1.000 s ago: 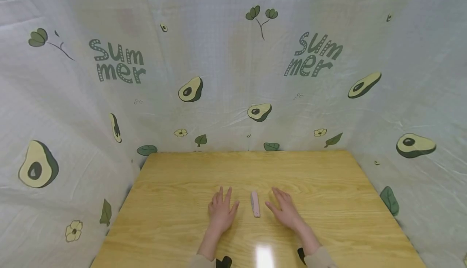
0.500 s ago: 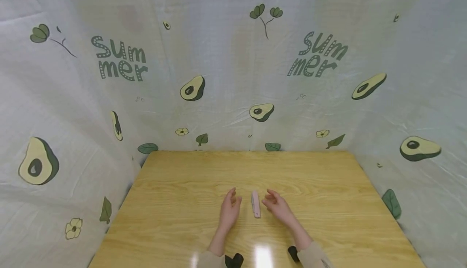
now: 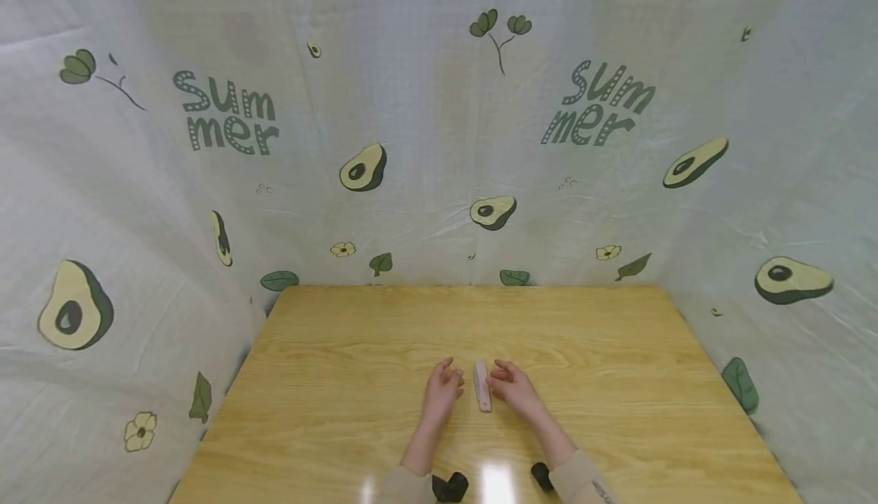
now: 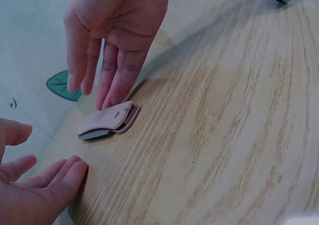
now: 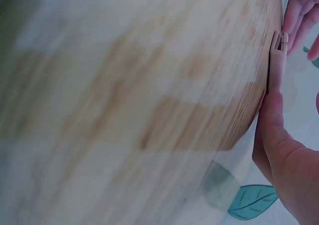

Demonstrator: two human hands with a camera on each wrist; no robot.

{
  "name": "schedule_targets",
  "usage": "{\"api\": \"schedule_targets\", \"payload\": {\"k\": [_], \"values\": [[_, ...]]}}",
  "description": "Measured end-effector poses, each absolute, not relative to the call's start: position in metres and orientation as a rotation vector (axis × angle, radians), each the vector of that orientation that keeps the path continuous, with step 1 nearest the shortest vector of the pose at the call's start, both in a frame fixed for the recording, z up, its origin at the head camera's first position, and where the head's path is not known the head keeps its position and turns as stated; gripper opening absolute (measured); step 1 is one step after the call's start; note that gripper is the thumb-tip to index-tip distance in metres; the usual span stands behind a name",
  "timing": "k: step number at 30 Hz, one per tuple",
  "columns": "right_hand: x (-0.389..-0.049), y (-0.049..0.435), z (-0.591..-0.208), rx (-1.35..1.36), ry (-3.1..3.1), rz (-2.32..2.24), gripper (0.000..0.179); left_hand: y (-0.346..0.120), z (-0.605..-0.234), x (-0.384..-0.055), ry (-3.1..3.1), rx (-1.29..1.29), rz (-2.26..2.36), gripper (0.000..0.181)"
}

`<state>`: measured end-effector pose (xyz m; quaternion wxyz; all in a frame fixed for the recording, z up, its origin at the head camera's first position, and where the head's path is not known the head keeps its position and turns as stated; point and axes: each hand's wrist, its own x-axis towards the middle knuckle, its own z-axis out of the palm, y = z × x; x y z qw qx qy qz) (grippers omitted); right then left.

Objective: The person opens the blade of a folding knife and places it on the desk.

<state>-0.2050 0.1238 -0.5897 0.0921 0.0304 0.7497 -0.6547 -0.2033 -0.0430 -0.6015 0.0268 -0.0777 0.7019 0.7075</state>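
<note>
A pink-handled folding knife [image 3: 483,390] lies on the wooden table, its grey blade folded in along one side, as the left wrist view of the knife [image 4: 107,119] shows. My left hand [image 3: 442,393] is just left of it, fingers loosely bent and apart from it. On the other side, my right hand [image 3: 516,392] is right up against the handle. The fingertips of that right hand [image 4: 117,35] reach the knife's edge. In the right wrist view the right hand [image 5: 291,167] meets one end of the knife [image 5: 277,68]; neither hand has a grip around it.
The wooden table [image 3: 329,351] spreads out around the hands. A pale cloth [image 3: 411,92] printed with avocados and leaves hangs behind it and along both sides. Black wrist straps [image 3: 450,487] show below the hands, and a light glare [image 3: 497,481] lies near the front.
Both hands have come inward toward the knife, their spread fingers drawing in and bending. The right hand has reached the handle. The knife remains in about the same place.
</note>
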Motion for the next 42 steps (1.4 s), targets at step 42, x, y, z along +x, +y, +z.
{"api": "schedule_targets", "payload": {"k": [42], "values": [[-0.207, 0.127, -0.586, -0.148, 2.232, -1.866, 0.044, -0.029, -0.598, -0.205, 2.218, -0.025, 2.072, 0.035]]}}
